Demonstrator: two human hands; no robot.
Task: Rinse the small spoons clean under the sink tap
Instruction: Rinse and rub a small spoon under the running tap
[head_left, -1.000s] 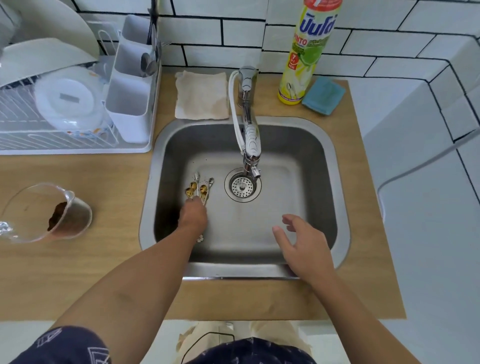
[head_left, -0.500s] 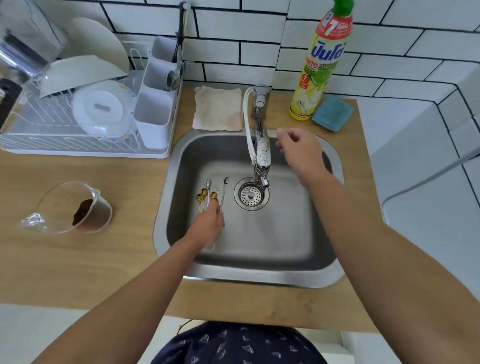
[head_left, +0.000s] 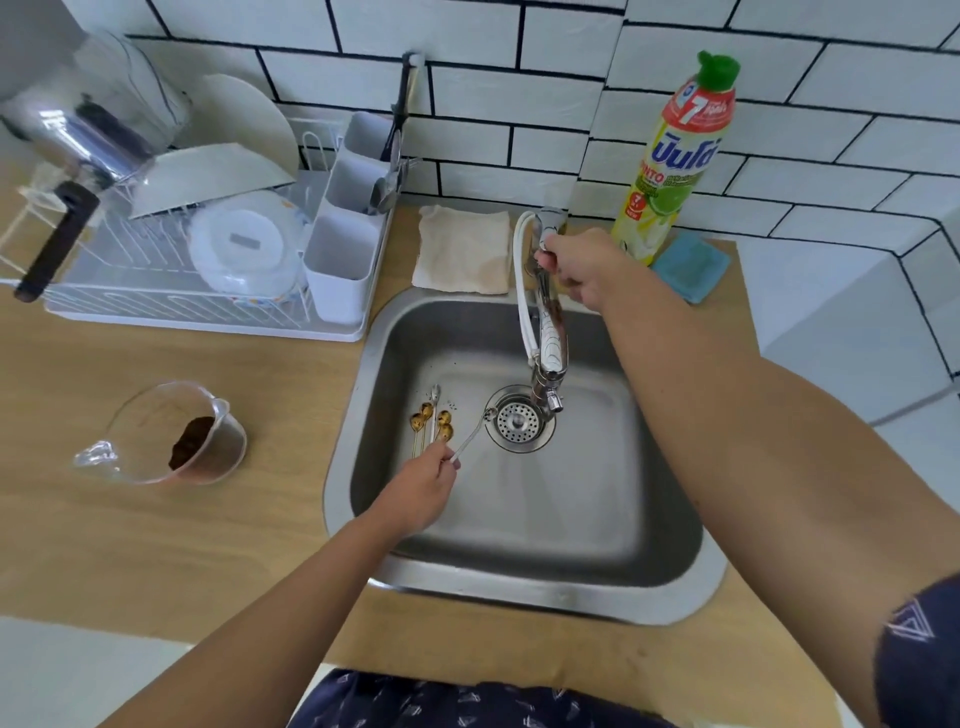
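Spoons (head_left: 432, 422), small with gold bowls, lie bunched on the sink floor left of the drain strainer (head_left: 518, 420); from the head camera I see my left hand (head_left: 420, 488) reaching in over the front rim and pinching the handle of one silver spoon (head_left: 471, 435), whose bowl tips toward the drain. My right arm stretches across the basin, and my right hand (head_left: 581, 266) curls round the tap lever (head_left: 548, 231) at the back edge. The steel sink (head_left: 519, 587) has rounded corners and a brushed floor, open to the right of the drain. On the wooden tabletop (head_left: 156, 545) a clear glass cup (head_left: 166, 436) with brown residue lies tipped, well apart from the sink. Behind sit a folded cloth (head_left: 462, 249), a blue sponge (head_left: 691, 265) and a detergent bottle (head_left: 675, 156); a white dish rack (head_left: 208, 280) stands at the left.
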